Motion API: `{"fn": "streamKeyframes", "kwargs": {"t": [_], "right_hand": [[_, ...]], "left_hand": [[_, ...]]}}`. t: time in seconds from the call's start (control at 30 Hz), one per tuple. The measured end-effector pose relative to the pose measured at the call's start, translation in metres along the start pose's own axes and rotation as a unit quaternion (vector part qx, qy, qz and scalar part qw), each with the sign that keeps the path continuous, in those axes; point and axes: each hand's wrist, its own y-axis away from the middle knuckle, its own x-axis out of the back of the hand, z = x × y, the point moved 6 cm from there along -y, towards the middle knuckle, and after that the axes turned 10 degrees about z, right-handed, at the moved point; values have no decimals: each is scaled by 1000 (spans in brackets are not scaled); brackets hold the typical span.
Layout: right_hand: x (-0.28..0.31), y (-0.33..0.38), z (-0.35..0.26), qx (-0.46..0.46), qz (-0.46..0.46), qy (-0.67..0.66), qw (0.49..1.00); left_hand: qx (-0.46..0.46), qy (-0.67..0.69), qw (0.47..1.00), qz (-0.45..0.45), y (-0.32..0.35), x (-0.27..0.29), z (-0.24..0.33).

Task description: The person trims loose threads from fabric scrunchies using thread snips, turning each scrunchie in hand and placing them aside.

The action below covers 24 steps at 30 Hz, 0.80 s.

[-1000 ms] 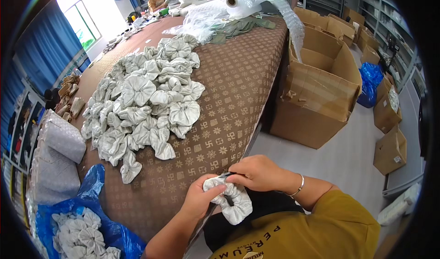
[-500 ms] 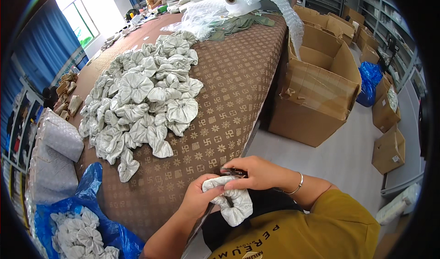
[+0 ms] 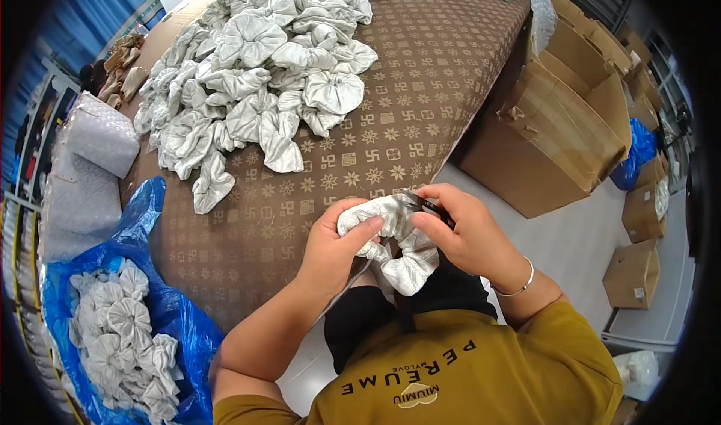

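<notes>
A pale grey-white fabric scrunchie [image 3: 414, 263] is held above my lap, at the near edge of the table. My left hand [image 3: 330, 243] is closed on its left side, the thumb pressed over the gathered cloth. In my right hand [image 3: 473, 237] are small dark thread snips [image 3: 434, 207]. Their blades lie against the scrunchie's upper right side, and the right thumb is close to the cloth. Part of the snips is hidden by the fingers. Beyond my hands a large heap of similar scrunchies [image 3: 255, 87] covers the far left of the table.
A brown patterned cloth covers the table [image 3: 375, 154]. At lower left, a blue plastic bag [image 3: 191, 327] holds more scrunchies. Bubble-wrapped bundles [image 3: 82, 192] stand above it. Open cardboard boxes [image 3: 556, 139] line the floor on the right, with a blue bag [image 3: 638, 151] behind them.
The view has tilted downward, so the heap appears higher. The scrunchie has been turned in my left hand, and the snips now point to its upper right side.
</notes>
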Motion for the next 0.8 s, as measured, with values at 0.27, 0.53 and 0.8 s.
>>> {"fn": "streamKeyframes", "kwargs": {"t": [0.27, 0.53, 0.8], "right_hand": [[-7, 8, -13, 137, 50, 74, 987], [-9, 3, -8, 158, 41, 115, 980], [-5, 3, -10, 188, 51, 86, 977]], "left_hand": [[20, -8, 1000, -19, 6, -3, -1], [44, 9, 998, -33, 8, -5, -2], [58, 11, 998, -38, 7, -5, -3]]}}
